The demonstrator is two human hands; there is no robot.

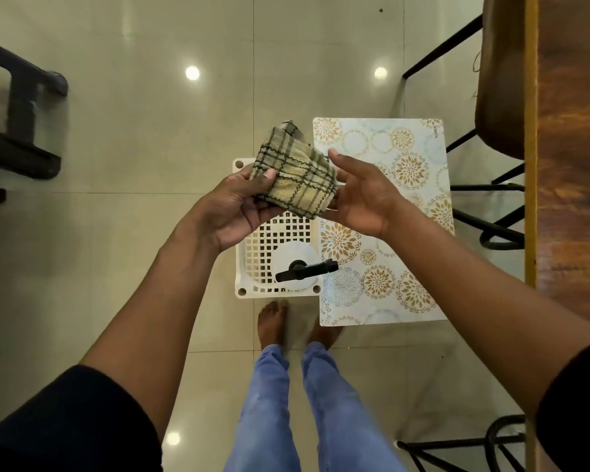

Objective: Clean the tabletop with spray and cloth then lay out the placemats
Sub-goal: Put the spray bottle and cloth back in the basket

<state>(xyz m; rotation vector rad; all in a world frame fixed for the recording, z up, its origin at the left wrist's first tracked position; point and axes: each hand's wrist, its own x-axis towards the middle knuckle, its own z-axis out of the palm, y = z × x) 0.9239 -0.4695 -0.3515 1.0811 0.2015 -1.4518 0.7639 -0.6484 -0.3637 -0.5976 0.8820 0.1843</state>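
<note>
Wooden tabletop (573, 165) sits far to my right, and I judge no wiping has begun. Flowery placemats (385, 233) lie on the floor, not laid out yet. White basket (242, 267) beside them holds the spray bottle (297, 270). My left hand (239, 206) grips the checked cloth (297, 178); my right hand (361, 195) is open, fingers touching the cloth's edge.

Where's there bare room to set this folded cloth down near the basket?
The basket grid is bare beyond the spray bottle, under the cloth. The placemat top is bare beside it. Floor tiles left of the basket are free. It is crowded right, among the stool legs by the table.
</note>
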